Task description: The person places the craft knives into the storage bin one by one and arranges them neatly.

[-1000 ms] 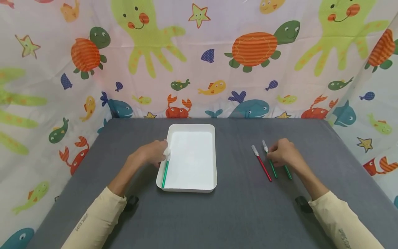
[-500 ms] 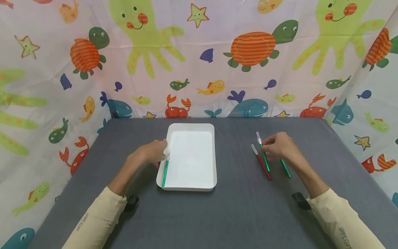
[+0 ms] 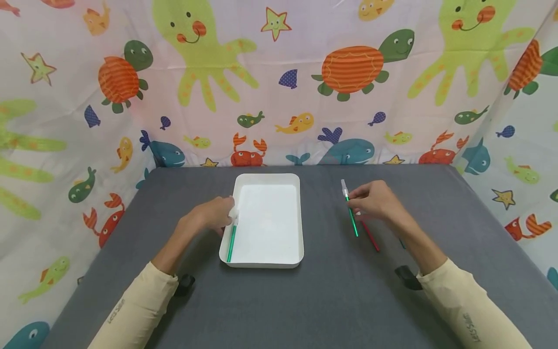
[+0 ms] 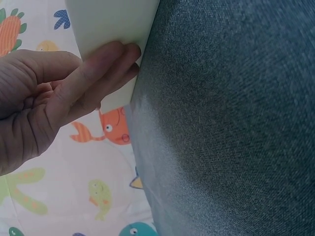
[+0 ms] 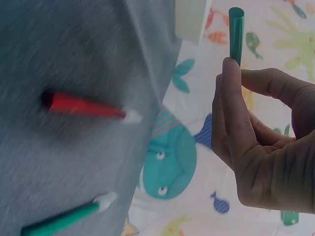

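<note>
My left hand (image 3: pixel 214 213) grips the left wall of a white rectangular tray (image 3: pixel 270 223); in the left wrist view its fingers lie along the tray's outer wall (image 4: pixel 110 24). One slim green pen (image 3: pixel 231 243) with a pale cap lies inside, along the left wall. Right of the tray, my right hand (image 3: pixel 376 199) pinches another green pen (image 3: pixel 352 218) above the table, pale cap pointing away from me. Below that hand lies a red pen (image 5: pixel 83 105), its cap partly hidden in the head view. Farther right is another green pen (image 5: pixel 64 221), mostly covered by my forearm.
A dark grey cloth covers the table (image 3: pixel 270 310). Behind it and at both sides hangs a curtain (image 3: pixel 279 97) printed with sea animals. A dark strap piece (image 3: pixel 408 277) shows under my right wrist, another (image 3: pixel 185 285) by my left.
My right hand has lifted the green pen off the table and carried it left, over the red pen toward the tray. The left hand has stayed on the tray.
</note>
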A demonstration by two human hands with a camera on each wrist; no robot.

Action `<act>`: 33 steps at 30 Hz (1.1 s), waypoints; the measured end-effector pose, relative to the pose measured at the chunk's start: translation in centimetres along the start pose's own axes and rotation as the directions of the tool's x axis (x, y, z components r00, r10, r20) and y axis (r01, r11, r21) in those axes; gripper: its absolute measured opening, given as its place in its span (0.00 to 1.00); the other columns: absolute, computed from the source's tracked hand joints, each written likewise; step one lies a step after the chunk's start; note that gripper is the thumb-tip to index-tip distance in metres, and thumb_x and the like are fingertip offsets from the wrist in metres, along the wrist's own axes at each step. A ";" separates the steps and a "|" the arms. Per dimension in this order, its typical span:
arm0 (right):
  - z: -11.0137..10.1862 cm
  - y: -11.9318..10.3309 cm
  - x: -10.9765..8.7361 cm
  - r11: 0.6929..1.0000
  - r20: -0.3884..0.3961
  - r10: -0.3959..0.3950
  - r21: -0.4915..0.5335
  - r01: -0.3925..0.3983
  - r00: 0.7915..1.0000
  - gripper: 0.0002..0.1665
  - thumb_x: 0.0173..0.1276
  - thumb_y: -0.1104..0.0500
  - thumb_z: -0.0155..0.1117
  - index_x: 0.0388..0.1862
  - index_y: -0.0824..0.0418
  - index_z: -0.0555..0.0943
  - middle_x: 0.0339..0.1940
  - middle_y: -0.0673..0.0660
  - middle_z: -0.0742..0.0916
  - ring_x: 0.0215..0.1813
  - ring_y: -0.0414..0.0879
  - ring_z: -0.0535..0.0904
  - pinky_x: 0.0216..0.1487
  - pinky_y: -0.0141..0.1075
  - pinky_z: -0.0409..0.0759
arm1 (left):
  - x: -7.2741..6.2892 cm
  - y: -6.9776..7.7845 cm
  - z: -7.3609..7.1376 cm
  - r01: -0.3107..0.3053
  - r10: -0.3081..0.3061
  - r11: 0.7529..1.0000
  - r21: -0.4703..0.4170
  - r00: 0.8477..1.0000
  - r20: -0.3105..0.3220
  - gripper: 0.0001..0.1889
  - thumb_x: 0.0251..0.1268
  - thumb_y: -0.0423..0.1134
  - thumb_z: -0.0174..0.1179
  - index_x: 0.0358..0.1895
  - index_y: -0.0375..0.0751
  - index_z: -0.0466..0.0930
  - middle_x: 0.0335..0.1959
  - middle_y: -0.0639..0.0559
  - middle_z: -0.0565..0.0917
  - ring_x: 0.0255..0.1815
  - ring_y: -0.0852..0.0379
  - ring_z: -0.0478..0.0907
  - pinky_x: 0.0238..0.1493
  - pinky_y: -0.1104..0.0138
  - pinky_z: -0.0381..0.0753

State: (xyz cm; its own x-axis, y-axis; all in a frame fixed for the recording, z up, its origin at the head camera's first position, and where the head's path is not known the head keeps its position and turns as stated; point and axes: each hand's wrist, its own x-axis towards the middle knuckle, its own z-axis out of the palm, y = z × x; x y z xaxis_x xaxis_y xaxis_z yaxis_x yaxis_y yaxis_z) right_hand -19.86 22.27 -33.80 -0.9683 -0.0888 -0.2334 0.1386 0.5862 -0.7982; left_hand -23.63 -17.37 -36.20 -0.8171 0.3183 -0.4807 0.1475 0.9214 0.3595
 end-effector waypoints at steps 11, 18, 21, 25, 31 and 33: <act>4.1 -2.7 0.7 0.993 0.037 -0.044 0.111 0.039 0.998 0.20 0.72 0.63 0.67 0.57 0.76 0.83 0.54 0.71 0.87 0.46 0.52 0.90 0.51 0.48 0.90 | 0.0 0.1 -0.1 -0.001 0.001 1.000 0.015 1.000 -0.004 0.29 0.77 0.34 0.59 0.75 0.28 0.63 0.61 0.32 0.81 0.36 0.55 0.88 0.46 0.62 0.90; 6.8 -4.4 1.5 0.993 0.067 -0.057 0.109 0.050 0.996 0.17 0.71 0.64 0.68 0.54 0.74 0.85 0.48 0.69 0.88 0.45 0.54 0.89 0.49 0.48 0.91 | 0.1 -0.1 0.0 -0.002 0.002 1.000 0.014 1.000 0.000 0.30 0.77 0.34 0.59 0.76 0.28 0.61 0.62 0.32 0.80 0.36 0.55 0.88 0.45 0.62 0.90; 7.8 -5.2 1.8 0.992 0.075 -0.053 0.117 0.044 0.996 0.16 0.70 0.63 0.69 0.52 0.72 0.86 0.47 0.67 0.89 0.43 0.53 0.89 0.48 0.47 0.91 | 0.2 0.0 0.1 0.005 -0.005 1.000 0.017 1.000 0.004 0.32 0.77 0.34 0.59 0.78 0.28 0.59 0.63 0.32 0.80 0.36 0.55 0.88 0.45 0.62 0.90; 9.2 -6.1 2.3 0.988 0.092 -0.047 0.151 0.033 0.995 0.14 0.69 0.64 0.70 0.50 0.72 0.87 0.45 0.65 0.89 0.39 0.50 0.89 0.47 0.46 0.91 | 0.1 0.1 0.0 0.009 -0.009 1.000 0.023 1.000 0.002 0.34 0.77 0.34 0.59 0.79 0.28 0.56 0.64 0.31 0.79 0.36 0.56 0.88 0.46 0.62 0.90; 11.6 -7.1 2.9 0.983 0.119 -0.029 0.181 0.007 0.992 0.10 0.66 0.66 0.71 0.45 0.71 0.88 0.39 0.63 0.89 0.35 0.48 0.88 0.43 0.44 0.92 | 0.0 0.2 0.0 0.004 -0.004 1.000 0.024 1.000 0.000 0.31 0.77 0.34 0.59 0.76 0.28 0.61 0.61 0.33 0.81 0.35 0.56 0.88 0.48 0.60 0.90; 12.5 -7.3 3.2 0.984 0.129 -0.021 0.179 -0.002 0.991 0.09 0.65 0.67 0.71 0.43 0.71 0.89 0.36 0.61 0.89 0.33 0.47 0.87 0.42 0.44 0.92 | -0.1 0.3 0.0 0.007 -0.008 1.000 0.022 1.000 0.003 0.31 0.77 0.34 0.60 0.77 0.28 0.61 0.61 0.33 0.81 0.36 0.56 0.88 0.48 0.60 0.90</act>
State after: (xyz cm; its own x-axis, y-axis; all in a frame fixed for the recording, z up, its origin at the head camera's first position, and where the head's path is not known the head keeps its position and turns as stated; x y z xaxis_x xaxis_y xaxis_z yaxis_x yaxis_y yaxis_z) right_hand -21.34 7.68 -35.65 -0.9362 -0.2044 -0.2860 0.1757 0.4326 -0.8843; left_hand -23.49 -17.13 -36.05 -0.8168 0.3119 -0.4854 0.1534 0.9284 0.3385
